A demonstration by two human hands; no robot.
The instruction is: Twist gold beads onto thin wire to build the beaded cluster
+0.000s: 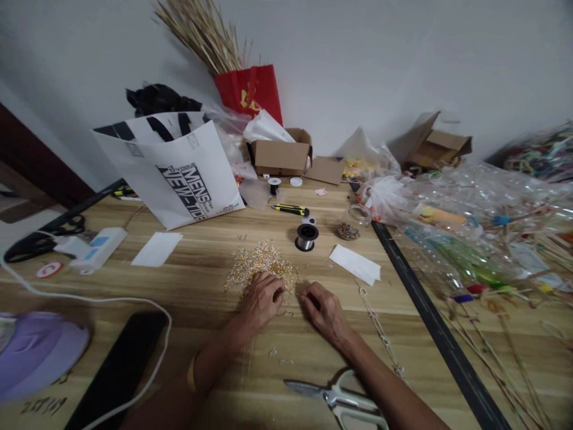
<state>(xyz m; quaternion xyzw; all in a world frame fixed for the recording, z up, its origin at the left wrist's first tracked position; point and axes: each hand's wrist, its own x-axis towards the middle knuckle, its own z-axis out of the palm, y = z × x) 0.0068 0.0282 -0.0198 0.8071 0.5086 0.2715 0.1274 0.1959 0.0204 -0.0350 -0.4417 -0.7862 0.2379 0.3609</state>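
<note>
Left hand is at the near edge of the beads; right hand is curled, apart from them. Grip of either: cannot be determined.

Small glittering gold and clear pieces lie loosely heaped on the tabletop.

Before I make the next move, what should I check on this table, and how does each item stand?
1. Left hand at the bead pile: ok, at its near edge.
2. Right hand free of beads: cannot tell, fingertips curled out of sight.
3. Beads all gathered: not ok, some lie outside the pile.
4. Scissors well away from the right forearm: not ok, handles close beside it.
5. Spool standing on end: ok.
6. Knife blade retracted: cannot tell, too small.
</note>
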